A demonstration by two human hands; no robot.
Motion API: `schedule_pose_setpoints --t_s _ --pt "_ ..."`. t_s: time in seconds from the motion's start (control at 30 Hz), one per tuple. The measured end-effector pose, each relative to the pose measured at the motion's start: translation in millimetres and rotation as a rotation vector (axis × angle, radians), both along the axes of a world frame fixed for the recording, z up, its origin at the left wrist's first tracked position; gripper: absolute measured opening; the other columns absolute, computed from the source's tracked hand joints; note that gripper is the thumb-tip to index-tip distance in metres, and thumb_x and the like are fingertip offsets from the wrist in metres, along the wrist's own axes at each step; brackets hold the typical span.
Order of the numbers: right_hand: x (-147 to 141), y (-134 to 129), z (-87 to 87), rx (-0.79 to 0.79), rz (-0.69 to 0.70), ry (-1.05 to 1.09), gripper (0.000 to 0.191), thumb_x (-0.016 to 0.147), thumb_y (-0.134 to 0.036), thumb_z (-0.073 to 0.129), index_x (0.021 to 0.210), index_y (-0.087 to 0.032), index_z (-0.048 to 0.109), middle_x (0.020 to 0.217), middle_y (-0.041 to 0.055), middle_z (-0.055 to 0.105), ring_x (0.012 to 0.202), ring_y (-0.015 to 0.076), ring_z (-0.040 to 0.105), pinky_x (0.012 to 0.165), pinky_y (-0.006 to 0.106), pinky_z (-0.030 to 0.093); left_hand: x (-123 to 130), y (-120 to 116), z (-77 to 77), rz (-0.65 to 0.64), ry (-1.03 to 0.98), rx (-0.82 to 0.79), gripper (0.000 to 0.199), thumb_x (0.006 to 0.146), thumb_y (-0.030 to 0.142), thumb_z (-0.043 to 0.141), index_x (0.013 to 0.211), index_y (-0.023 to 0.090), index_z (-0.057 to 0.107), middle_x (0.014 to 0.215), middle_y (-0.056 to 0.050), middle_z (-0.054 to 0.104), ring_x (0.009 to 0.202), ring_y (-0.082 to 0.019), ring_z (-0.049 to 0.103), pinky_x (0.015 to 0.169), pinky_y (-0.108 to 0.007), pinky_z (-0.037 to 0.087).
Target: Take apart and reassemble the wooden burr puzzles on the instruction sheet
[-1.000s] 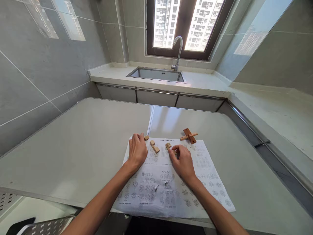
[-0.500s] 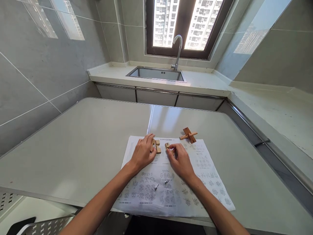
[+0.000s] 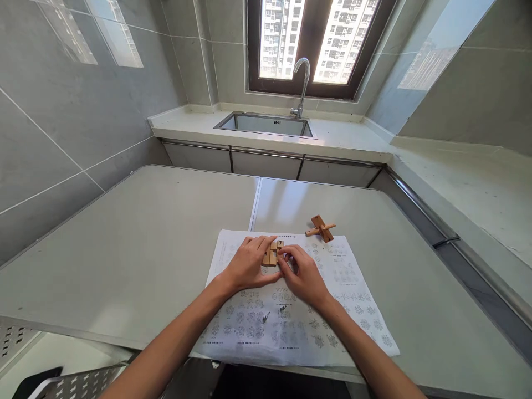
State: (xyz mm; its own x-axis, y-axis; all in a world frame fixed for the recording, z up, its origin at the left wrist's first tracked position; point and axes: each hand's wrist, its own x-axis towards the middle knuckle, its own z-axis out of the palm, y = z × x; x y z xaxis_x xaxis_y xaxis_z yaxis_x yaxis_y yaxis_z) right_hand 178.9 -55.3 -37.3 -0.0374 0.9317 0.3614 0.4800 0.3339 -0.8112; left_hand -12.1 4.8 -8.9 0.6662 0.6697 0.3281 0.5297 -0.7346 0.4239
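Note:
Several small wooden blocks (image 3: 272, 259) lie close together on a printed sheet (image 3: 249, 346). Curved around their left side is my left hand (image 3: 248, 265), fingertips at the far end and thumb stretched out along the near side, bracing them. The wooden block marked 3 (image 3: 280, 244) sits at the far right of the group. My right hand (image 3: 305, 271) has thumb and fingers pinched at the group's right side, on a wooden block mostly hidden by the fingertips.
Beyond the sheet's far right edge rests a crossed wooden piece (image 3: 320, 229). Small dark-grey bits (image 3: 266, 317) lie on the sheet's near part. The sheet is on a pale table (image 3: 145, 238). Farther off are a sink (image 3: 266, 124) and a tap (image 3: 303, 83).
The block marked 3 has moved left with my right hand to join the others. My left hand has shifted right, and its thumb has swung out along the near side.

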Motion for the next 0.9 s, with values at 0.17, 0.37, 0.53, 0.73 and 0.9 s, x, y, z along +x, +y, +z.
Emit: schedule_pose_setpoints --t_s 0.17,0.37,0.53,0.73,0.9 --pt "-2.2 -2.7 4.5 0.035 0.075 0.048 0.014 0.104 -0.025 0.053 0.112 -0.026 0.064 0.107 0.0076 0.068 0.084 0.0218 0.064 0.076 0.037 0.053 -1.5 4.7 -2.7 0.011 0.058 0.036 0.053 0.091 0.050 0.068 0.136 0.023 0.059 0.120 -0.010 0.067 0.106 -0.028 0.067 0.099 -0.044 0.048" --pt "-2.0 -3.5 3.4 0.018 0.091 0.060 0.016 0.102 -0.022 0.052 0.111 -0.026 0.064 0.104 0.0066 0.070 0.086 0.0219 0.066 0.075 0.036 0.053 -4.0 7.0 -4.3 0.083 0.115 0.059 0.045 0.084 0.047 0.073 0.123 0.025 0.067 0.108 -0.007 0.065 0.088 -0.024 0.064 0.090 -0.041 0.049" --pt "-0.9 -2.2 2.8 -0.028 0.059 0.089 0.014 0.100 -0.021 0.054 0.110 -0.025 0.063 0.099 0.0050 0.071 0.083 0.0210 0.068 0.072 0.034 0.052 -4.1 6.6 -4.8 0.090 0.100 0.078 0.051 0.085 0.047 0.070 0.130 0.024 0.063 0.109 -0.008 0.065 0.095 -0.027 0.064 0.095 -0.043 0.048" --pt "-0.8 -3.7 7.0 -0.042 0.161 0.071 0.011 0.098 -0.022 0.054 0.104 -0.025 0.063 0.103 0.0048 0.071 0.089 0.0219 0.065 0.084 0.037 0.053 -6.0 5.0 -3.7 -0.041 0.064 0.083 0.055 0.081 0.038 0.073 0.134 0.029 0.061 0.131 -0.011 0.061 0.126 -0.033 0.054 0.112 -0.051 0.041" --pt "-3.9 -5.8 8.7 -0.072 0.165 0.075 0.012 0.099 -0.026 0.054 0.103 -0.025 0.066 0.101 0.0052 0.073 0.088 0.0226 0.064 0.084 0.038 0.053 -6.6 8.7 -5.3 -0.039 0.053 0.051 0.033 0.084 0.036 0.072 0.114 0.026 0.062 0.129 -0.009 0.063 0.125 -0.030 0.054 0.111 -0.048 0.044"
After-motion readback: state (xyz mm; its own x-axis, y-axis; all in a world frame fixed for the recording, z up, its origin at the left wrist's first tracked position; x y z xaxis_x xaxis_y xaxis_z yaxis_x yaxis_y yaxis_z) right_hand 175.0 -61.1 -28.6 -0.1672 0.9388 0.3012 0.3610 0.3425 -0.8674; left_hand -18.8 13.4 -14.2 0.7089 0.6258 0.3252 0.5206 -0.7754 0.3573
